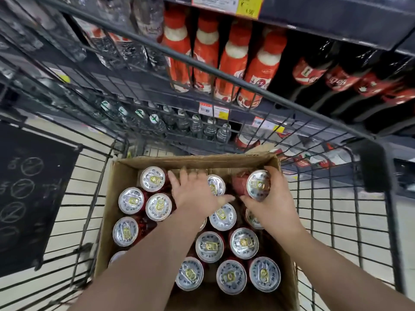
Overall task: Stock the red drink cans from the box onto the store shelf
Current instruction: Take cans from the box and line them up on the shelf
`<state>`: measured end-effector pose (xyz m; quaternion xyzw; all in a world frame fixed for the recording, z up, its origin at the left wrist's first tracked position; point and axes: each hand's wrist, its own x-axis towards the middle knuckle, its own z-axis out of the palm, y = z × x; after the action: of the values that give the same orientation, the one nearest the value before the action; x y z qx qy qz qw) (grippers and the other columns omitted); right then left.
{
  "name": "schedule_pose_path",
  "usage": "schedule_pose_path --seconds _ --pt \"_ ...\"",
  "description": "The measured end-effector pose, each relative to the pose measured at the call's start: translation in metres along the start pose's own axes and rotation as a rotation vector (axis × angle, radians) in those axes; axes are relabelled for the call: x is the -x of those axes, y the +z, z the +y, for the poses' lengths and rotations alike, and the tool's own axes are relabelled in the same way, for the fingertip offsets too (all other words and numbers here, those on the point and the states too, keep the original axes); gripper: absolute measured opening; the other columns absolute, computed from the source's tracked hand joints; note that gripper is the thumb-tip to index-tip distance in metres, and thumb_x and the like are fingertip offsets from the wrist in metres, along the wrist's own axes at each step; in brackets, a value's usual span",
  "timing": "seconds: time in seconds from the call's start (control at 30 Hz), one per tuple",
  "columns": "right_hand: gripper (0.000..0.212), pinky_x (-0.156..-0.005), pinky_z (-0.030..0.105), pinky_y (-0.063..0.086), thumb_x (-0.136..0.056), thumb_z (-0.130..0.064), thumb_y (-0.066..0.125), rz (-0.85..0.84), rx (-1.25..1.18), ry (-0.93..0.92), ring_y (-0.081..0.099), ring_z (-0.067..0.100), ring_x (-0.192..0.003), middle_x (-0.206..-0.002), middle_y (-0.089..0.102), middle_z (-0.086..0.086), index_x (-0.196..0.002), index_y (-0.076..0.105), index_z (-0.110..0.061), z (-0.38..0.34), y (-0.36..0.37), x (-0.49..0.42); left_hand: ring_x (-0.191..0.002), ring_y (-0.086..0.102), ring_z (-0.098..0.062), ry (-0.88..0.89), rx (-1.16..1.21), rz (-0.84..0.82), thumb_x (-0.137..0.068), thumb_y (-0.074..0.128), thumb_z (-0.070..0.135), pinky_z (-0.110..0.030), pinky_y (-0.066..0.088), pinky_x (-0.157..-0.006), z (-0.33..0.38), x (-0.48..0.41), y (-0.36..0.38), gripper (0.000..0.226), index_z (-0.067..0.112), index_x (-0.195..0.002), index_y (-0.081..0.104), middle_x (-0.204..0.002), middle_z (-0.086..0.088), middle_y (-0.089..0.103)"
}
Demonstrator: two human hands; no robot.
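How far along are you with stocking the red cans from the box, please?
Early on. Gaps along the far side of the box suggest a few cans are already out. In hand: the right hand grips one tilted can, and the left hand reaches open over another. Left: over a dozen upright cans in the box, all to go onto the shelf.

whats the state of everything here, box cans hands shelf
box, open on top, sitting in the cart
cans in box, upright, tabs unopened
held can, tilted, red side showing
right grip, curled round the held can
left grip, fingers spread over the cans, nothing visibly held
shelf bottles, upright, capped
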<state>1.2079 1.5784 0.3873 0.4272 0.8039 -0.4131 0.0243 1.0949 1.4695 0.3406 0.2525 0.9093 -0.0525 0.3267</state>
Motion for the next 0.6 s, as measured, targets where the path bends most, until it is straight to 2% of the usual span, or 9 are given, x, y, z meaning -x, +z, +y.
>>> schedule_pose_path --seconds 0.1,0.17,0.3,0.43,0.5,0.53,0.6 --pt "0.081 -0.093 0.023 0.041 -0.068 -0.019 0.081 0.050 -0.085 0.032 0.053 0.011 -0.113 -0.123 0.051 -0.006 -0.136 0.037 -0.019 -0.001 0.001 0.004 -0.146 0.007 -0.033 -0.042 0.024 -0.004 -0.069 0.048 0.081 -0.060 -0.009 -0.111 0.007 -0.003 0.001 0.102 0.012 -0.143 0.033 -0.151 -0.009 0.035" --pt "0.080 -0.096 0.028 0.044 -0.067 -0.019 0.082 0.078 -0.127 0.056 0.055 0.014 -0.114 -0.122 0.055 -0.006 -0.133 0.037 -0.021 -0.004 0.001 0.005 -0.143 0.018 -0.031 -0.024 0.073 0.027 -0.073 0.057 0.068 -0.059 -0.007 -0.112 0.008 -0.003 0.000 0.085 0.013 -0.136 0.040 -0.142 -0.008 0.046" --pt "0.067 -0.087 0.027 0.046 -0.066 -0.018 0.082 0.096 -0.160 0.044 0.059 0.012 -0.101 -0.105 0.055 -0.013 -0.115 0.039 -0.032 -0.014 -0.004 0.013 -0.125 0.047 -0.023 0.045 0.301 0.171 -0.070 0.068 0.056 -0.052 -0.002 -0.116 -0.005 0.008 -0.011 0.075 0.019 -0.128 0.039 -0.120 -0.001 0.060" --pt "0.067 -0.088 0.028 0.048 -0.065 -0.019 0.084 0.114 -0.170 0.021 0.057 0.009 -0.099 -0.103 0.055 -0.014 -0.111 0.038 -0.035 -0.040 -0.016 0.034 -0.107 0.056 -0.016 0.104 0.536 0.273 -0.066 0.074 0.053 -0.046 0.002 -0.119 -0.026 0.034 -0.039 0.068 0.024 -0.118 0.041 -0.102 0.008 0.063" --pt "0.065 -0.085 0.023 0.044 -0.066 -0.019 0.083 0.134 -0.183 0.011 0.054 0.006 -0.098 -0.100 0.051 -0.019 -0.113 0.040 -0.035 -0.060 -0.027 0.049 -0.100 0.053 -0.012 0.173 0.609 0.294 -0.063 0.077 0.050 -0.047 0.013 -0.117 -0.037 0.048 -0.054 0.065 0.026 -0.113 0.043 -0.099 0.010 0.061" --pt "0.063 -0.083 0.021 0.041 -0.067 -0.019 0.082 0.147 -0.189 -0.005 0.053 0.006 -0.097 -0.098 0.050 -0.022 -0.111 0.040 -0.036 -0.070 -0.034 0.057 -0.101 0.051 -0.013 0.211 0.644 0.302 -0.060 0.077 0.048 -0.048 0.024 -0.113 -0.043 0.055 -0.062 0.066 0.027 -0.112 0.044 -0.100 0.010 0.059" --pt "0.060 -0.080 0.019 0.037 -0.068 -0.020 0.081 0.168 -0.196 -0.035 0.050 0.006 -0.098 -0.098 0.048 -0.022 -0.108 0.040 -0.037 -0.091 -0.049 0.074 -0.104 0.051 -0.018 0.259 0.720 0.313 -0.057 0.080 0.043 -0.041 0.042 -0.097 -0.053 0.076 -0.084 0.068 0.029 -0.115 0.046 -0.107 0.006 0.053"
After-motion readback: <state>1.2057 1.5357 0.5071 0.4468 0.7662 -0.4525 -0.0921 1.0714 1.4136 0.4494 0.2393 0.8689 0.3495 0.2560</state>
